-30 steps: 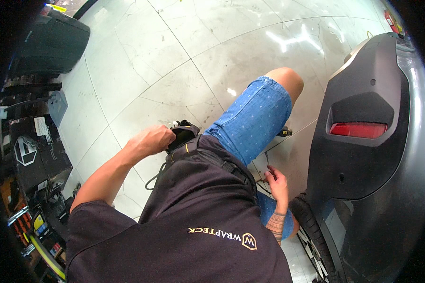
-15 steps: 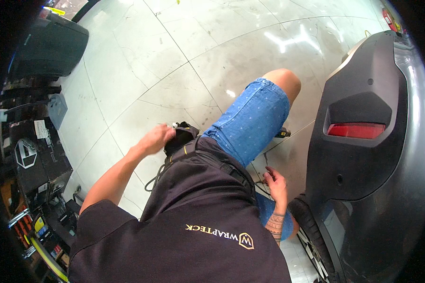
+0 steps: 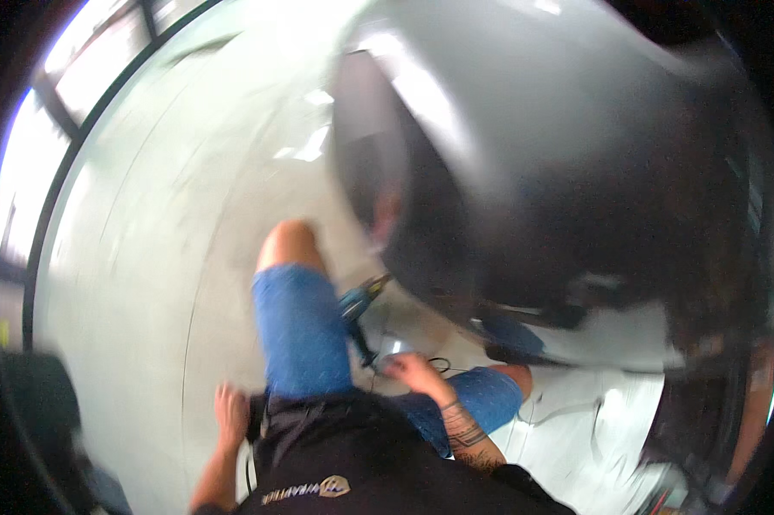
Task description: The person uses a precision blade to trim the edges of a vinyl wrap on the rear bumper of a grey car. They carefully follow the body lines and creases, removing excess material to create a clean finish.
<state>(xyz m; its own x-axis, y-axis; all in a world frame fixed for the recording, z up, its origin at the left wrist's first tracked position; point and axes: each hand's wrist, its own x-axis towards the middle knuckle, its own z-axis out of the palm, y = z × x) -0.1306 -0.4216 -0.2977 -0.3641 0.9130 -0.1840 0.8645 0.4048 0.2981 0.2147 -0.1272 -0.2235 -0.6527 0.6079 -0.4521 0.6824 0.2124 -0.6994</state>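
A squat leaves my bare knees wide in blue shorts. My left hand [image 3: 230, 416] hangs beside the black pouch [image 3: 254, 416] at my waist, fingers loosely apart, with nothing visible in it. Between my legs is a teal and black pistol-shaped tool [image 3: 361, 299], apparently a heat gun, its nozzle pointing up and right toward the car. My right hand [image 3: 414, 376] is close to the lower end of its handle. Motion smears those fingers, so whether they touch or hold the handle cannot be made out. A dark cord [image 3: 439, 364] loops beside that hand.
A dark grey car's rear corner [image 3: 558, 172] bulges over the right side, with a red reflector [image 3: 387, 210] low on it. Pale floor tiles [image 3: 146, 283] spread to the left, up to a dark-framed glass front [image 3: 56, 120]. A dark object [image 3: 39, 399] stands at lower left.
My view has swung right toward the car, blurring the picture. My left hand has come away from the pouch's opening. The tool, mostly hidden behind my leg before, now shows near my right hand.
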